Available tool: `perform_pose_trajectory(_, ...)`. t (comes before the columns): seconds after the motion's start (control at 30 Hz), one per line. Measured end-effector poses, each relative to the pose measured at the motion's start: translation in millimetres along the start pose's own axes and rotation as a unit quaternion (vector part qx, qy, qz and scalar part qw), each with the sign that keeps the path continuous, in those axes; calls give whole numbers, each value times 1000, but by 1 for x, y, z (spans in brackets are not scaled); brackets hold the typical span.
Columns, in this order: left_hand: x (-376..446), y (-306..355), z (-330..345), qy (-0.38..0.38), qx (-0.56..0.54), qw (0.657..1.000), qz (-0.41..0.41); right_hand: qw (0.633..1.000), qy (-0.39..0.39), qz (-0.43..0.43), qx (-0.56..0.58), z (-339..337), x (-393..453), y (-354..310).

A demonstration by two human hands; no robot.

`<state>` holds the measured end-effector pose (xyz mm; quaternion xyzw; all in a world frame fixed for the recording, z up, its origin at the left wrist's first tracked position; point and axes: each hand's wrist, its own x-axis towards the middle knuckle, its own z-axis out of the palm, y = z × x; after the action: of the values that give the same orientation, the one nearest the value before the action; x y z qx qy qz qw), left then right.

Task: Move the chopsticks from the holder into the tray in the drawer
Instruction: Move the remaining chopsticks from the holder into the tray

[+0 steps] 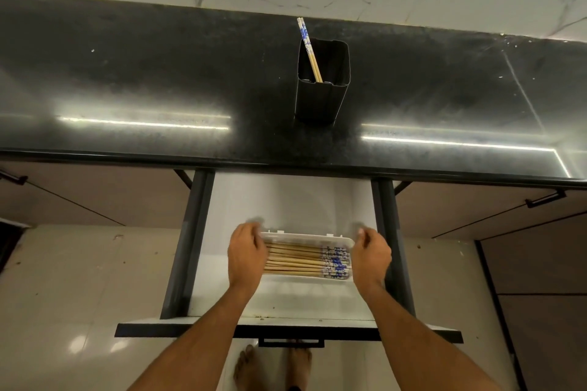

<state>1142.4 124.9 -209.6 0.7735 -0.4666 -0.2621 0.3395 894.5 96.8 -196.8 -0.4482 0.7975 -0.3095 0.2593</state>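
Observation:
A white tray [336,240] lies in the open drawer [286,200], with several wooden chopsticks [298,259] lying lengthwise in it, their blue-patterned ends to the right. My left hand [247,252] covers the tray's left end and the chopstick tips, fingers loosely curved. At the tray's right end is my right hand [371,252], fingers apart and holding nothing. On the black counter stands a black rectangular holder [320,95] with two chopsticks [308,47] leaning against its far left corner.
The black counter [127,89] runs along a marble-patterned wall. The drawer's dark side rails [187,247] and front panel [286,328] frame the tray. Closed cabinet fronts sit to both sides. My bare feet [273,365] stand on the tiled floor below.

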Motion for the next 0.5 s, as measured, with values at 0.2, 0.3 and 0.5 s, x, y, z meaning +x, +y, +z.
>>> perform_pose_trajectory(0.2,9,-7,8,-51,-113,934,-336,956,-87,278,30,4,3,12)
perform_pose_trajectory(0.3,7,-8,9,-58,-122,925,-356,957,-108,268,22,6,-2,10)
perform_pose_trajectory(0.5,7,-7,4,-73,-126,920,-364,966,-113,234,-16,2,-3,5)
